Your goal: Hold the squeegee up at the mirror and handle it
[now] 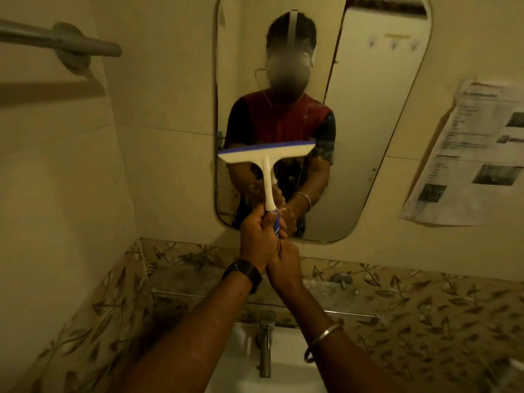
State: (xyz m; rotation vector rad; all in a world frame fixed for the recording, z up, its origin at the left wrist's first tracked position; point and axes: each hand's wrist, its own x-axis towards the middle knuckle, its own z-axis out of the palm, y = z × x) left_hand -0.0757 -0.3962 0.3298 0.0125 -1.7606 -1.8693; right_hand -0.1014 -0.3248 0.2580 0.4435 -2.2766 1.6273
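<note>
The squeegee (266, 157) stood upright against the lower middle of the mirror (368, 109), its blue-edged blade level and apparently touching the glass, the white stem running down into a blue grip. The left hand (256, 239) was curled round that grip, thumb and fingers wrapped close. The right hand (285, 258) lay just beside and slightly below it, fingers bent up against the butt of the grip and against the left hand; whether it truly clasped the handle or only steadied it could not be told.

Judged from the glass, the work was partly done. Droplets and soapy smears showed on the mirror below and beside the blade, near the hands. The glass above the blade looked largely free of streaks, though the dim light left that uncertain. The lowest band down to the bottom rim appeared still to need wiping.

Beyond the mirror, a paper notice (476, 154) hung on the right wall and a towel rail (65, 43) on the far left. Below, a tap (265, 344) stood over the white basin (289, 361), set in a leaf-patterned counter (425, 321).
</note>
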